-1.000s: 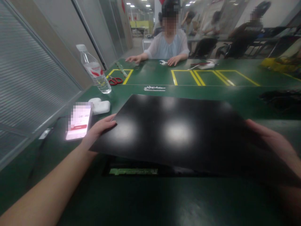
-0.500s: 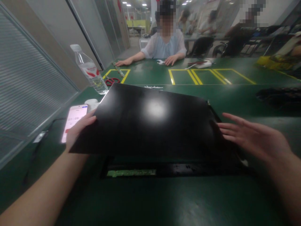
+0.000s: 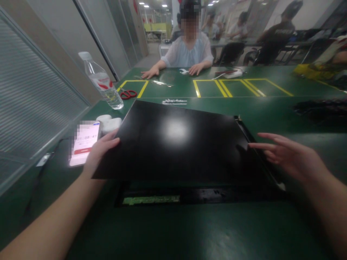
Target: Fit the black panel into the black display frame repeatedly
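A glossy black display panel (image 3: 173,155) is tilted, its left side raised above a black frame (image 3: 203,195) on the green table. My left hand (image 3: 101,151) grips the panel's left edge, thumb on top and the other fingers hidden beneath. At the right edge, my right hand (image 3: 290,155) is open, one fingertip at the panel's border and some fingers curled; whether it touches cannot be told. Along the frame's near side lies a green circuit board strip (image 3: 151,199). The frame's right side (image 3: 260,159) shows beside the panel.
At left are a lit phone (image 3: 85,144), white rounded cases (image 3: 111,124) and a water bottle (image 3: 104,86). Red-handled scissors (image 3: 128,94) and small white pieces (image 3: 175,102) lie beyond the panel. A person (image 3: 189,50) sits opposite, hands on the table (image 3: 173,231).
The panel and my left hand have shifted right and slightly down. My right hand's lower fingers have curled in. The person opposite has let go of a thin strip, now lying on the table.
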